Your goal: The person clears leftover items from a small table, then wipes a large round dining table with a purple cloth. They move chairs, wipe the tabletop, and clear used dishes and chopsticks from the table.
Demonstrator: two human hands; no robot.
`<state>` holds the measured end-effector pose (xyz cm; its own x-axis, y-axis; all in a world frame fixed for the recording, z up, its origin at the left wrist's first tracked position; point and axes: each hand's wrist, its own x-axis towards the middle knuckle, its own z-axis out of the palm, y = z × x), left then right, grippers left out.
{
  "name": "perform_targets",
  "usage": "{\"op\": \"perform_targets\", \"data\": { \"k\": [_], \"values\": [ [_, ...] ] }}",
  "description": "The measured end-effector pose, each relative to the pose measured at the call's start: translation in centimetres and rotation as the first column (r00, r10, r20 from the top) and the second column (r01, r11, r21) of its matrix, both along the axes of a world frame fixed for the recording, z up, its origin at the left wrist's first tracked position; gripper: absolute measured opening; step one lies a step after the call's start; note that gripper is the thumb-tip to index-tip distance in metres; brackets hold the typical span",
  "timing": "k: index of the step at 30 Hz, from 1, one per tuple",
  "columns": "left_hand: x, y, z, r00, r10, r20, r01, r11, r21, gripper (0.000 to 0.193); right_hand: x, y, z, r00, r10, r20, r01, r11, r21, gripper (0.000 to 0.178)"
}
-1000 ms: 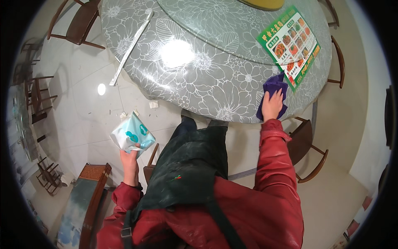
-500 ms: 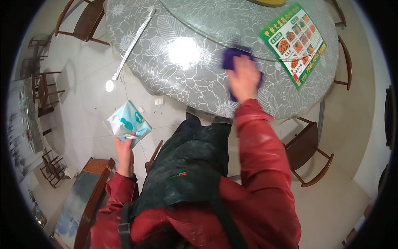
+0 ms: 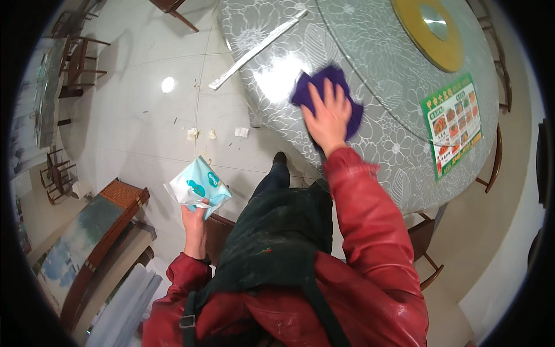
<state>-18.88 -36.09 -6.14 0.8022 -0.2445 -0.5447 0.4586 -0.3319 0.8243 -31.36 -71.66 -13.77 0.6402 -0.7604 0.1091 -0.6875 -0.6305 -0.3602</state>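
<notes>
My right hand (image 3: pixel 329 120) lies with fingers spread on a purple cloth (image 3: pixel 349 126), pressing it against the round table (image 3: pixel 393 141), which has a grey cover with white flowers. Part of the cloth is hidden under the palm. Off the table's near left side, my left hand (image 3: pixel 195 224) is closed around the lower end of a white and light-blue soft pack of tissues (image 3: pixel 199 186). A long white paper-wrapped strip (image 3: pixel 258 50), perhaps chopsticks, lies on the table left of the cloth.
A green-bordered menu sheet (image 3: pixel 455 126) lies on the right, partly across the glass turntable's (image 3: pixel 370 34) edge. On the turntable is a yellow ring-shaped piece (image 3: pixel 436 49). Chairs (image 3: pixel 425 243) surround the table. Crumpled paper scraps (image 3: pixel 241 132) dot the tiled floor (image 3: pixel 150 110).
My view has shifted, and the table now sits further right. My right hand and the cloth have slid left across the tabletop. The tissue pack stays in my left hand.
</notes>
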Motion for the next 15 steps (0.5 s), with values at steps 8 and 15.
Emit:
{"op": "perform_targets", "data": {
  "k": [8, 15],
  "values": [
    [0.3, -1.4, 1.5, 0.998, 0.042, 0.042, -0.04, 0.998, -0.038, 0.05, 5.2, 5.0, -0.9, 0.781, 0.623, 0.035, -0.624, 0.782, 0.011, 0.023],
    [0.4, -12.3, -1.1, 0.979, -0.202, 0.031, 0.204, 0.955, -0.217, 0.058, -14.9, 7.1, -0.3, 0.643, 0.741, -0.196, -0.756, 0.655, -0.006, 0.024]
  ]
}}
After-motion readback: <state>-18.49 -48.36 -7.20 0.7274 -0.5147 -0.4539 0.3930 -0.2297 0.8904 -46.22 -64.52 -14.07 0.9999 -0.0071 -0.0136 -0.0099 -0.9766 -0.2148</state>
